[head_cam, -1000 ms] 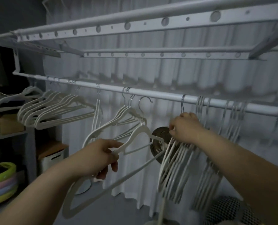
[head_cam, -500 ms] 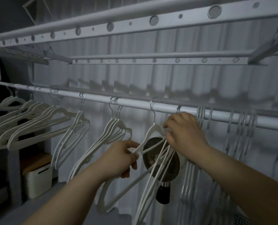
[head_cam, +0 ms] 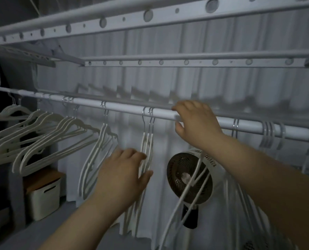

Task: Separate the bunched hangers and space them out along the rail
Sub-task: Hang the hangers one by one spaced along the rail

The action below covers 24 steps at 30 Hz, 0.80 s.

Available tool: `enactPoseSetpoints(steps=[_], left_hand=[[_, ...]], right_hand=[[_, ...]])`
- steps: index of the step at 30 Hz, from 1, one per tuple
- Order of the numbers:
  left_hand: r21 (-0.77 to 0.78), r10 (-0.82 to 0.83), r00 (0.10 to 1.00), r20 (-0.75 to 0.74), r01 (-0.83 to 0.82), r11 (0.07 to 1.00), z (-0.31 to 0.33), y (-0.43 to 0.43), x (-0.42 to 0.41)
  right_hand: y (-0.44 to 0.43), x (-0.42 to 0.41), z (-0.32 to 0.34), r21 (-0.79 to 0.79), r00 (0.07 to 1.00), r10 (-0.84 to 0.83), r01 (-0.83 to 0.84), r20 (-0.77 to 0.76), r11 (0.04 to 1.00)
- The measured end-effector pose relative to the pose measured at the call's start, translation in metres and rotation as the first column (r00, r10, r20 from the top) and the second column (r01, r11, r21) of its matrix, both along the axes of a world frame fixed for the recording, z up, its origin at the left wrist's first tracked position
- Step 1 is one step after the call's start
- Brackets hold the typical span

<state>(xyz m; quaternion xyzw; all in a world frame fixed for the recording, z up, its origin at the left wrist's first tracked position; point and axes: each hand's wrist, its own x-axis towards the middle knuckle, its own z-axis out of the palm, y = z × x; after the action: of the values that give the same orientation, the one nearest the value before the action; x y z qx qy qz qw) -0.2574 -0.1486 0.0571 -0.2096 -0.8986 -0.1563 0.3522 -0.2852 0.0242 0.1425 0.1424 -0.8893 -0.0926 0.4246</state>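
My right hand (head_cam: 195,121) reaches up, fingers hooked over the rail (head_cam: 128,109) (thumb beneath); my left hand (head_cam: 124,174) rests open-fingered against the hangers (head_cam: 147,141).

The room is dim, with a weak grey light. A white pleated curtain (head_cam: 186,82) covers the whole back side. Overhead run two white bars with round holes, a near bar (head_cam: 168,14) and a far bar (head_cam: 186,61). A round fan (head_cam: 186,179) with a dark grille is in front of the curtain. At the left, on the grey floor (head_cam: 33,233), sits a white box (head_cam: 43,201) with a wooden lid (head_cam: 40,179).
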Motion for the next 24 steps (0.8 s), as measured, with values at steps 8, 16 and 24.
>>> enactPoseSetpoints(steps=[8, 16, 24], left_hand=[[-0.150, 0.064, 0.978, 0.199, -0.034, 0.988, -0.020, -0.016, -0.021], [-0.234, 0.193, 0.968, 0.163, -0.153, 0.960, -0.026, -0.028, -0.045], [-0.179, 0.185, 0.980, -0.075, -0.196, 0.964, -0.031, -0.043, -0.064]], right_hand=[[-0.003, -0.031, 0.008, 0.025, 0.948, -0.280, 0.279, 0.150, 0.960], [0.007, -0.026, -0.001, 0.075, 0.944, -0.330, 0.327, 0.032, 0.942], [0.025, -0.013, 0.001, 0.081, 0.905, -0.425, 0.424, -0.005, 0.902]])
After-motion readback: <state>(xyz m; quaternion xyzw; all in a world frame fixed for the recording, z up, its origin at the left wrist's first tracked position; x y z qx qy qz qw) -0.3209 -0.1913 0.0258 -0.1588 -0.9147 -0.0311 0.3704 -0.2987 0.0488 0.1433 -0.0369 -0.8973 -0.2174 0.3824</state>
